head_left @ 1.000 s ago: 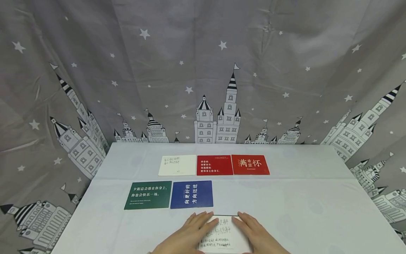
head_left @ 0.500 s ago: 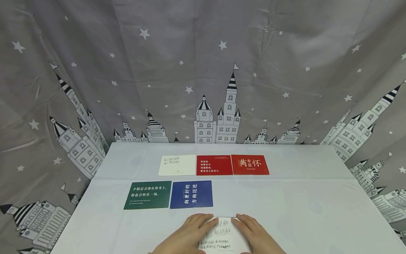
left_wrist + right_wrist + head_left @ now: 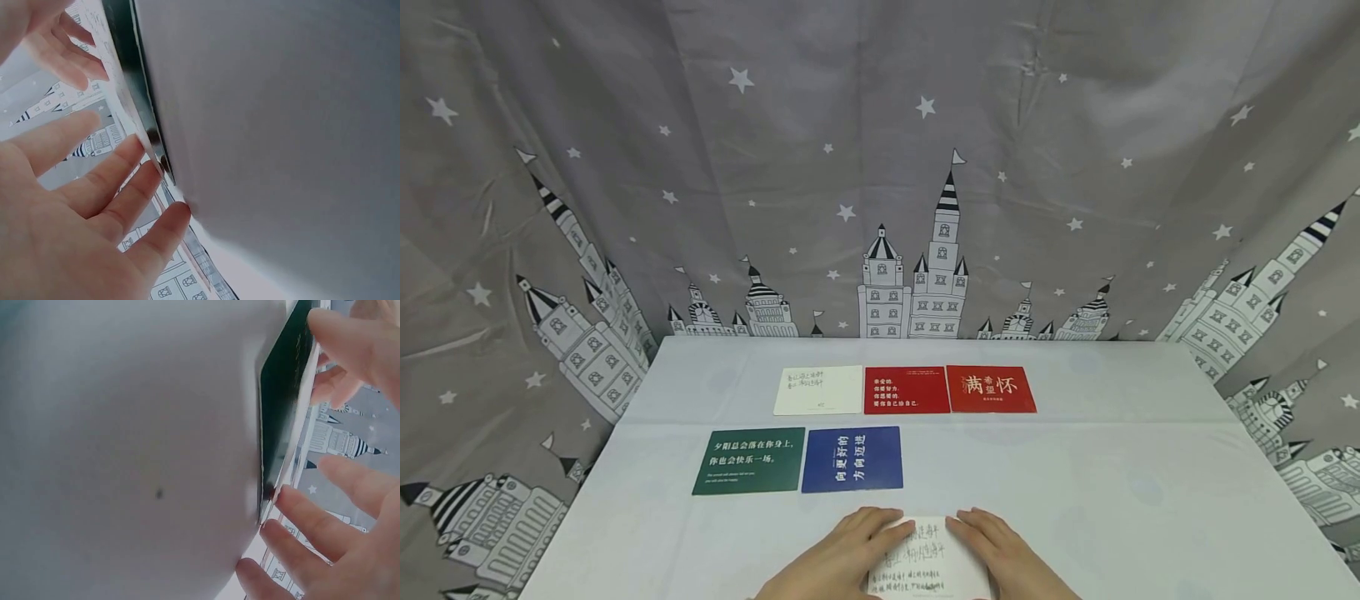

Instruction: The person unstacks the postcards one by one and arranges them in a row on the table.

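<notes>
A white postcard (image 3: pixel 927 554) with handwriting lies between my two hands at the table's front edge. My left hand (image 3: pixel 842 557) holds it by its left side, with the fingertips at the far corner and the thumb near the close edge. On the opposite side my right hand (image 3: pixel 1017 557) grips it in the same way. Both wrist views show a dark green face of the postcard (image 3: pixel 284 406) turned towards the tabletop, with a gap under it. Whether it is one postcard or several together I cannot tell.
Behind lie a white handwritten postcard (image 3: pixel 818 390) and two red postcards (image 3: pixel 907 390) (image 3: pixel 992 389) in a row. Nearer on the left are a green postcard (image 3: pixel 749 461) and a blue postcard (image 3: pixel 853 460). A grey castle-print curtain (image 3: pixel 790 167) hangs behind the white table (image 3: pixel 1075 467).
Both hands and the postcard between them have shifted slightly towards the person. The dark line along the postcard's far edge no longer shows. The other postcards lie as before.
</notes>
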Action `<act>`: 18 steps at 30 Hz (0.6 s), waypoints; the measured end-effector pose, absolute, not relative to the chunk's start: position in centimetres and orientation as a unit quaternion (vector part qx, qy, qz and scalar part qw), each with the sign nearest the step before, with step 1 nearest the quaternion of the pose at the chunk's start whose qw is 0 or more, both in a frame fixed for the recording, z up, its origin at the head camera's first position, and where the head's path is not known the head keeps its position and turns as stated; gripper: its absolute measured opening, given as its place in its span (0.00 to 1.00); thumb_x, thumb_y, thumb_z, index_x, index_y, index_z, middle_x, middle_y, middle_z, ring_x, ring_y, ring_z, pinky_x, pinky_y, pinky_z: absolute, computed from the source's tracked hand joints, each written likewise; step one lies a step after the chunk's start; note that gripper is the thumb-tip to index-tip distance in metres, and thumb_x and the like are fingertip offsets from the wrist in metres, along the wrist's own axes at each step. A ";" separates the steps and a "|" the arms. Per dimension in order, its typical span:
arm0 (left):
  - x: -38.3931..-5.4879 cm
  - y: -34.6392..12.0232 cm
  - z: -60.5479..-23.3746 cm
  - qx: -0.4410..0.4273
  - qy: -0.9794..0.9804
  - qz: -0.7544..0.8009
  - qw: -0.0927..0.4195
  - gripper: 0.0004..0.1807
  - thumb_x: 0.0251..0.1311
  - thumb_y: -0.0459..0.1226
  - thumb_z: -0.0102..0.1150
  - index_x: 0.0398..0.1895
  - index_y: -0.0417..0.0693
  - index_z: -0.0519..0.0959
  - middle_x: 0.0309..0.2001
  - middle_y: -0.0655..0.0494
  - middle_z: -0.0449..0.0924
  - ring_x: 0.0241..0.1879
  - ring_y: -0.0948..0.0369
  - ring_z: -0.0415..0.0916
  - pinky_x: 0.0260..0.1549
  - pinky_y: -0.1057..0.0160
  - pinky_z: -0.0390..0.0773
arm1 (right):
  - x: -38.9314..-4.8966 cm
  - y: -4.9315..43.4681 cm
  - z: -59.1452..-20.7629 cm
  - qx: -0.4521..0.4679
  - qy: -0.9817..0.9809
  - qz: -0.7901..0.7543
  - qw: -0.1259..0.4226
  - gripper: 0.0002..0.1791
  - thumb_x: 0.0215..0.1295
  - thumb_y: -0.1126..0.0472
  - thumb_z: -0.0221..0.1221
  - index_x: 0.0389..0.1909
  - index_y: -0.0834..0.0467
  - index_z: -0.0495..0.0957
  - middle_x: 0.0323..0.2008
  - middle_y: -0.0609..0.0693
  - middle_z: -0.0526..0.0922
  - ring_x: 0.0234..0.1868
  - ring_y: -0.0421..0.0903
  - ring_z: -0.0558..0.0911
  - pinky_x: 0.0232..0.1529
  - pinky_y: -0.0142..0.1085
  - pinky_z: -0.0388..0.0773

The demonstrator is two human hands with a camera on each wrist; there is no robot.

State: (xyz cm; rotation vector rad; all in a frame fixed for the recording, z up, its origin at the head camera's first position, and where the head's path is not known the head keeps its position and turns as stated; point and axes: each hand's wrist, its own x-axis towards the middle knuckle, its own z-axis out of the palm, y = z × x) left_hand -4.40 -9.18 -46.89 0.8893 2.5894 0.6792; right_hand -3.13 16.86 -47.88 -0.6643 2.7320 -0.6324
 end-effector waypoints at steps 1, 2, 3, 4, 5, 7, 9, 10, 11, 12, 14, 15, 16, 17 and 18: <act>-4.4 -9.2 -46.8 0.310 0.906 0.238 0.161 0.53 0.32 0.74 0.47 0.67 0.68 0.54 0.65 0.66 0.54 0.58 0.59 0.58 0.51 0.48 0.67 | -3.1 16.8 -47.7 -0.223 0.939 -0.222 0.138 0.59 0.27 0.20 0.53 0.67 0.40 0.53 0.66 0.42 0.53 0.63 0.50 0.58 0.51 0.54 0.68; -4.4 -9.3 -46.7 0.308 0.906 0.240 0.161 0.53 0.31 0.74 0.48 0.67 0.68 0.54 0.65 0.66 0.53 0.59 0.59 0.57 0.51 0.47 0.67 | -3.1 16.8 -47.5 -0.221 0.938 -0.224 0.146 0.59 0.27 0.20 0.54 0.67 0.40 0.52 0.66 0.43 0.53 0.63 0.51 0.58 0.51 0.54 0.68; -4.4 -9.3 -46.7 0.308 0.906 0.242 0.160 0.54 0.30 0.74 0.48 0.67 0.69 0.53 0.65 0.66 0.52 0.59 0.59 0.57 0.51 0.47 0.67 | -3.1 16.8 -47.4 -0.219 0.937 -0.226 0.153 0.59 0.27 0.21 0.54 0.67 0.39 0.52 0.66 0.43 0.52 0.62 0.50 0.58 0.50 0.53 0.69; -4.4 -9.3 -46.6 0.305 0.906 0.245 0.161 0.54 0.29 0.74 0.49 0.67 0.69 0.53 0.66 0.66 0.52 0.60 0.59 0.56 0.51 0.46 0.67 | -3.1 16.9 -47.2 -0.211 0.936 -0.231 0.162 0.59 0.26 0.21 0.55 0.67 0.38 0.51 0.67 0.42 0.51 0.62 0.50 0.58 0.50 0.53 0.69; -4.4 -9.3 -46.5 0.300 0.906 0.248 0.163 0.55 0.29 0.74 0.49 0.67 0.69 0.53 0.66 0.67 0.51 0.60 0.59 0.55 0.51 0.46 0.67 | -3.1 16.9 -47.1 -0.205 0.934 -0.236 0.172 0.58 0.27 0.22 0.56 0.66 0.36 0.51 0.67 0.41 0.50 0.62 0.49 0.59 0.50 0.53 0.69; -4.5 -9.3 -46.4 0.293 0.906 0.256 0.168 0.55 0.28 0.74 0.51 0.67 0.70 0.52 0.66 0.67 0.50 0.61 0.59 0.54 0.51 0.46 0.66 | -3.4 17.0 -46.9 -0.192 0.930 -0.246 0.192 0.56 0.29 0.24 0.57 0.66 0.34 0.50 0.67 0.40 0.50 0.60 0.48 0.60 0.50 0.53 0.69; -4.6 -9.4 -46.3 0.289 0.905 0.261 0.170 0.54 0.30 0.73 0.52 0.67 0.70 0.52 0.66 0.68 0.49 0.62 0.59 0.54 0.52 0.46 0.66 | -3.6 17.2 -46.8 -0.183 0.926 -0.257 0.205 0.54 0.31 0.26 0.59 0.66 0.33 0.50 0.66 0.40 0.50 0.59 0.48 0.60 0.50 0.55 0.68; -4.7 -9.4 -46.3 0.290 0.905 0.262 0.170 0.53 0.32 0.72 0.53 0.67 0.69 0.52 0.66 0.68 0.49 0.62 0.59 0.53 0.52 0.47 0.65 | -3.8 17.3 -46.8 -0.183 0.924 -0.263 0.208 0.53 0.33 0.28 0.59 0.66 0.33 0.50 0.66 0.41 0.50 0.59 0.49 0.60 0.51 0.56 0.66; -4.9 -9.4 -46.2 0.291 0.904 0.263 0.171 0.52 0.34 0.70 0.54 0.67 0.69 0.52 0.66 0.68 0.49 0.62 0.59 0.53 0.53 0.47 0.65 | -4.0 17.4 -46.8 -0.187 0.922 -0.265 0.210 0.51 0.36 0.29 0.59 0.66 0.34 0.51 0.66 0.41 0.50 0.59 0.49 0.60 0.52 0.56 0.65; -5.0 -9.4 -46.2 0.292 0.903 0.263 0.171 0.50 0.37 0.67 0.56 0.67 0.69 0.52 0.66 0.68 0.50 0.62 0.59 0.53 0.53 0.47 0.64 | -4.1 17.6 -46.7 -0.189 0.920 -0.269 0.211 0.51 0.37 0.30 0.59 0.66 0.35 0.51 0.67 0.42 0.50 0.60 0.50 0.59 0.52 0.57 0.64; -5.2 -9.4 -46.2 0.296 0.904 0.258 0.169 0.47 0.42 0.61 0.60 0.67 0.68 0.52 0.66 0.68 0.50 0.63 0.59 0.53 0.54 0.47 0.63 | -4.4 17.7 -46.6 -0.193 0.919 -0.273 0.208 0.50 0.38 0.32 0.60 0.66 0.35 0.51 0.67 0.42 0.50 0.60 0.50 0.59 0.52 0.57 0.65; -5.4 -9.4 -46.2 0.299 0.904 0.256 0.167 0.46 0.44 0.57 0.62 0.68 0.67 0.53 0.67 0.68 0.50 0.63 0.59 0.52 0.55 0.47 0.63 | -4.5 17.8 -46.5 -0.195 0.919 -0.274 0.207 0.50 0.38 0.33 0.61 0.66 0.35 0.51 0.67 0.42 0.50 0.60 0.50 0.59 0.51 0.56 0.65; -5.5 -9.4 -46.2 0.302 0.904 0.253 0.164 0.45 0.44 0.54 0.64 0.68 0.66 0.53 0.67 0.68 0.50 0.63 0.59 0.52 0.55 0.47 0.62 | -4.7 17.9 -46.5 -0.195 0.919 -0.275 0.205 0.50 0.38 0.33 0.62 0.66 0.34 0.50 0.67 0.42 0.50 0.60 0.50 0.59 0.51 0.56 0.66; -5.6 -9.4 -46.1 0.305 0.905 0.250 0.160 0.45 0.44 0.51 0.65 0.68 0.65 0.54 0.66 0.67 0.51 0.63 0.59 0.51 0.55 0.47 0.62 | -4.8 17.9 -46.4 -0.198 0.918 -0.277 0.202 0.50 0.39 0.35 0.62 0.66 0.34 0.50 0.67 0.42 0.50 0.60 0.50 0.59 0.50 0.55 0.67; -5.7 -9.3 -46.1 0.311 0.906 0.245 0.151 0.45 0.44 0.48 0.66 0.68 0.64 0.54 0.66 0.66 0.51 0.63 0.59 0.51 0.55 0.47 0.62 | -4.9 17.9 -46.3 -0.196 0.919 -0.278 0.199 0.50 0.38 0.35 0.63 0.66 0.33 0.51 0.66 0.41 0.50 0.59 0.49 0.59 0.50 0.54 0.68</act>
